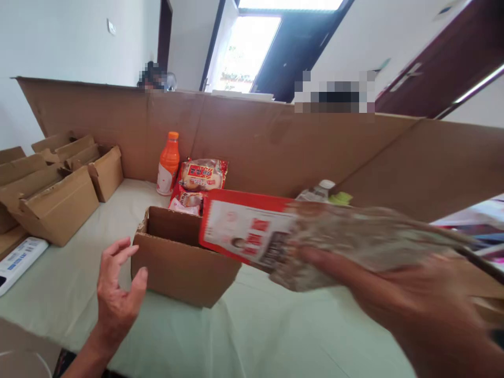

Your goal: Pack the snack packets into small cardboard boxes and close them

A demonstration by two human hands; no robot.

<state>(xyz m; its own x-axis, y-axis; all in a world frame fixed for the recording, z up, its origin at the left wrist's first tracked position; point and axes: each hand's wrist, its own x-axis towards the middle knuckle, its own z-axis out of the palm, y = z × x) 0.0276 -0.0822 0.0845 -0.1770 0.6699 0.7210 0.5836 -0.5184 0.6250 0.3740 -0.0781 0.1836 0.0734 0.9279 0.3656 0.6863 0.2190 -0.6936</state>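
My right hand (397, 289) grips a long, clear plastic food package (354, 236) with a red and white label, blurred by motion. Its labelled end reaches over the right side of an open cardboard box (185, 273) on the table. My left hand (120, 289) is beside the box's left end, fingers apart and holding nothing. Behind the box stand an orange bottle (168, 165) and red snack packets (200, 176). The inside of the box is mostly hidden from this angle.
Several open cardboard boxes (59, 205) stand at the left, near a white device (21, 262). A tall cardboard partition (255, 134) runs along the back. A clear bottle (321, 190) and a green item (340, 198) show behind the package. People are partly visible beyond the partition.
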